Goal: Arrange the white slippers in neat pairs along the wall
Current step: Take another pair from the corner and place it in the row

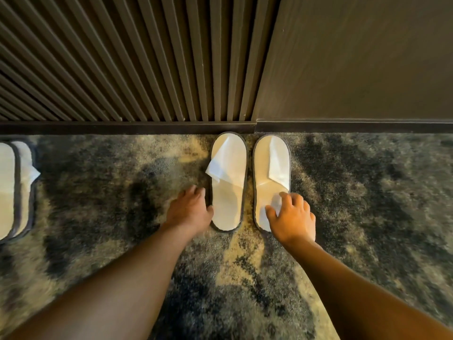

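Note:
Two white slippers with grey edging lie side by side on the carpet, toes against the dark baseboard [147,128]. The left slipper [228,192] has its upper flap folded out to the left. My left hand [188,209] rests against this slipper's left edge near the heel, fingers apart. My right hand [291,214] lies on the heel of the right slipper [269,163], fingers spread over its sole. Another pair of white slippers [14,187] lies at the far left edge, partly cut off by the frame.
A slatted dark wood wall [122,65] fills the upper left, and a plain dark panel [355,57] the upper right. The floor is a mottled grey and cream carpet [367,192].

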